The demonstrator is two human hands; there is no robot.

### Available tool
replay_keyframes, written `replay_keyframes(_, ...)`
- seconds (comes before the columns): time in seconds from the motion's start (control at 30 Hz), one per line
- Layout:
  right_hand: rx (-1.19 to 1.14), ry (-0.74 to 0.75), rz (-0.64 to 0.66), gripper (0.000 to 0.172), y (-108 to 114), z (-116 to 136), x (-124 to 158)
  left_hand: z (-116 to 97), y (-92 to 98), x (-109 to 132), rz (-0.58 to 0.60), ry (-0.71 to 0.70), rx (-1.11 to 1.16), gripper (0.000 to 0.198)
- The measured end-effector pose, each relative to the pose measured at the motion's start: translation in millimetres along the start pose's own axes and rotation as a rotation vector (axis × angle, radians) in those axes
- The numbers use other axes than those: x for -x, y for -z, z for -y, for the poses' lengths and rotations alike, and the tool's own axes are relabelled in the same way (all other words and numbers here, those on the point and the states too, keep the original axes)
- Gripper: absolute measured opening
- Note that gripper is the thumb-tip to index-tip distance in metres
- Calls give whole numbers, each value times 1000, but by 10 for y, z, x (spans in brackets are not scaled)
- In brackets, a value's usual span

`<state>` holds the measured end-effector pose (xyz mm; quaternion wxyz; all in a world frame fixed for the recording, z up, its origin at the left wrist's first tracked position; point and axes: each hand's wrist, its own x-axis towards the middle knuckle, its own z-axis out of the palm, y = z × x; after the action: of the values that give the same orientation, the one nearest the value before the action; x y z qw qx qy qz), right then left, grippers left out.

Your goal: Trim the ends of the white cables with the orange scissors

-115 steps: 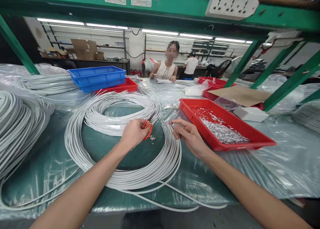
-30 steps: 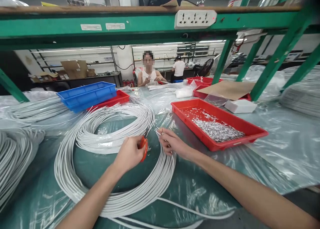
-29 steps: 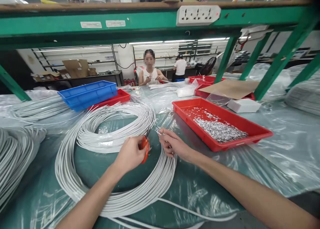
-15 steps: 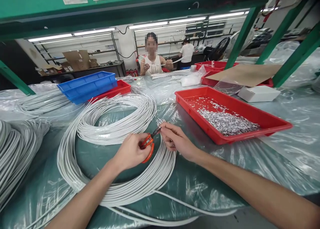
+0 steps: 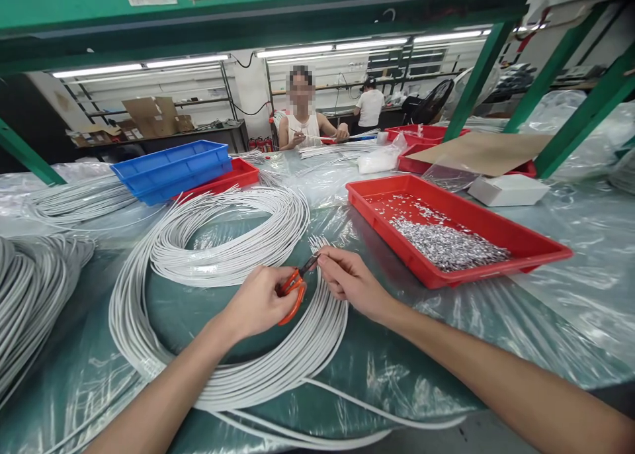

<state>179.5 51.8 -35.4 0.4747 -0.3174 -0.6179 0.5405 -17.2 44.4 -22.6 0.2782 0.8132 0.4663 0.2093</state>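
Note:
My left hand point(image 5: 260, 300) is wrapped round orange-handled scissors point(image 5: 292, 294), whose dark blades point up and right. The blade tips meet the fingertips of my right hand point(image 5: 354, 278). Thumb and forefinger of that hand are pinched together; what lies between them is too small and hidden to make out. Just behind the fingertips the stripped ends of several cables point(image 5: 320, 243) fan out. They belong to a large coil of white cable point(image 5: 268, 381) that passes under my right hand. A second white coil point(image 5: 228, 262) lies overlapping it at the back.
A red tray point(image 5: 446, 276) of small silvery metal pieces stands at right, a white box point(image 5: 508, 190) behind it. At left are a blue tray point(image 5: 171, 169) and more cable point(image 5: 34, 295). Green posts point(image 5: 476, 83) frame the bench. Across it a person point(image 5: 303, 126) handles white cable.
Both hands and the scissors keep nearly the same pose at the cable ends. The view has shifted slightly. Across the bench, the person's hands and cable have moved a little.

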Motion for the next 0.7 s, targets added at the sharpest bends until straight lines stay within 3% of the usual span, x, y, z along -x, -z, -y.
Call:
replay_keyframes(0.47,57,28,22,38,14,-2,40,-25,31,13,10,11,-125,18)
replay_keyframes(0.7,-3,-25,52,38,10,1,25,-72,44,17,20,9,-144,17)
